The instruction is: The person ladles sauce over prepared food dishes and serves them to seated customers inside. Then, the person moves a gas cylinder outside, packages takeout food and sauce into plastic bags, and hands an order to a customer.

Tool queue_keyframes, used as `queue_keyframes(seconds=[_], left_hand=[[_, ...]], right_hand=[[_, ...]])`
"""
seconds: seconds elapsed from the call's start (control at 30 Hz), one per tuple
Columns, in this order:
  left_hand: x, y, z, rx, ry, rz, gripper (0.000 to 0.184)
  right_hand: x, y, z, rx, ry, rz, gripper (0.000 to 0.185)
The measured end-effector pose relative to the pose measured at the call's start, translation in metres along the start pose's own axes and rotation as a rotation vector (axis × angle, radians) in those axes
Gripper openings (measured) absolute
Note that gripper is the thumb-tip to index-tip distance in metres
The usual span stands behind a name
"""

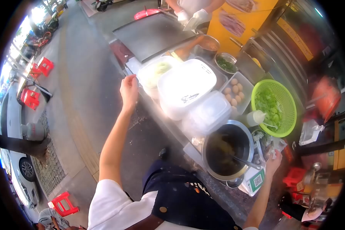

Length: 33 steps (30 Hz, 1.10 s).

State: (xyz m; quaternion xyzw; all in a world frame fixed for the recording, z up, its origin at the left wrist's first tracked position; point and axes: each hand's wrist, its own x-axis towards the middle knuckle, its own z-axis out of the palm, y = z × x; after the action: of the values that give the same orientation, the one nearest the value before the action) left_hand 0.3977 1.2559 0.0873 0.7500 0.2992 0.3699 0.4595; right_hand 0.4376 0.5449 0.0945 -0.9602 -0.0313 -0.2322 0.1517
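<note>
Right hand is pinching, as far as the blur is showing, the crumpled plastic at the desk's near right corner, between the green basket and the QR sign. Left hand is hovering well apart from it, by the desk's left edge near the white tub; its fingers are curling in together, and whether they are gripping anything I cannot tell.

Judging by the pose, the right hand is either picking at the plastic or sorting it, while the left is taking no clear part. Freeing the plastic is calling for a light pinch and a lift clear of the ladle, whose handle is sticking out over the rim of the pot. A low sideways pull is risking a snag there, or a knock to the sign.

Beyond the pot, a clear box is sitting against the tub, and eggs are lying in a tray beside the basket. Across the desk, a co-worker's gloved hands are holding a flat blade near the griddle.
</note>
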Motion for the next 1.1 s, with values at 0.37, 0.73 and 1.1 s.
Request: queue_keyframes(seconds=[0.37, 0.73, 1.1], left_hand=[[0.12, -0.032, 0.013, 0.141, -0.882, -0.2, 0.02], [0.096, -0.035, -0.028, -0.803, -0.935, -0.456, 0.021], [0.012, 0.114, -0.024, -1.118, -1.014, -0.453, 0.039]], right_hand=[[0.038, -0.11, 0.045, 0.328, -0.263, 0.249, 0.052], [0.081, -0.158, 0.115, 0.706, -0.21, 0.346, 0.075], [0.096, -0.238, 0.049, 0.598, 0.301, 0.047, 0.067]])
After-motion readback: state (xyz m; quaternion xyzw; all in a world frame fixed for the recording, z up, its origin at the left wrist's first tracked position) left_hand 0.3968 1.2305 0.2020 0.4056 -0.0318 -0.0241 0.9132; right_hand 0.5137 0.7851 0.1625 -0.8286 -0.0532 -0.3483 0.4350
